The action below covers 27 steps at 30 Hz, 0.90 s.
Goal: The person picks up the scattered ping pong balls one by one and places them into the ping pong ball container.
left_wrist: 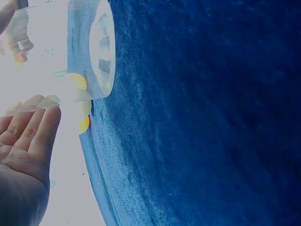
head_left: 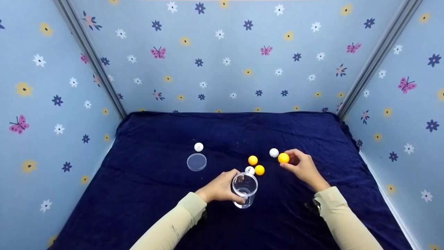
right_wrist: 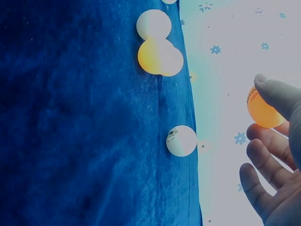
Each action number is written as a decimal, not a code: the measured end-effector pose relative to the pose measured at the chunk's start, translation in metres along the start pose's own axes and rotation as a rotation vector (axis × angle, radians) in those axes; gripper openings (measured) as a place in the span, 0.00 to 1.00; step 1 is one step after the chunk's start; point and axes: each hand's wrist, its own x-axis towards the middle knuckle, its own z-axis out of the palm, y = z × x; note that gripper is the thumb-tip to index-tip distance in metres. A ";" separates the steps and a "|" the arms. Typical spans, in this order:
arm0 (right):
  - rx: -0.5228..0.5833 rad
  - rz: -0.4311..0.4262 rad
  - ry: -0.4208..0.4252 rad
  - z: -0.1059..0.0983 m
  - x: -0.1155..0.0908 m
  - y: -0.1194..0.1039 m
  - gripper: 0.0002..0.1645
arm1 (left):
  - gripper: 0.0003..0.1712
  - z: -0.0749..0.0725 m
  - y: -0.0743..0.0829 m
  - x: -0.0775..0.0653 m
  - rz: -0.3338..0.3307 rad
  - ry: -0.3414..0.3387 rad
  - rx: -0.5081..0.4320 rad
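Note:
My left hand [head_left: 222, 186] grips a clear plastic jar [head_left: 245, 189] around its side, its round mouth facing up. Nothing shows inside the jar. In the left wrist view the left fingers [left_wrist: 40, 127] lie along the jar's wall [left_wrist: 80, 47]. Over to the right, my right hand [head_left: 305, 168] pinches an orange ping-pong ball [head_left: 283, 158] between thumb and fingers. The right wrist view shows this orange ball [right_wrist: 264, 109] with printed lettering, raised off the cloth. Just left of it lies a white ball [head_left: 274, 152].
Behind the jar two orange balls [head_left: 253, 160] and a white ball [head_left: 249, 170] lie close together. A round clear lid [head_left: 196, 162] rests further left, with another white ball [head_left: 198, 147] beyond it. Dark blue cloth [head_left: 156, 166] covers the table; flowered walls [head_left: 222, 69] enclose three sides.

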 end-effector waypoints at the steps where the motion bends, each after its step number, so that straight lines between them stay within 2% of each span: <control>1: 0.005 -0.004 0.001 0.000 0.000 -0.001 0.22 | 0.45 0.000 0.000 0.000 0.002 0.000 0.001; 27: 0.030 -0.038 -0.028 0.004 -0.001 -0.019 0.24 | 0.46 0.000 0.000 0.001 -0.025 -0.011 -0.016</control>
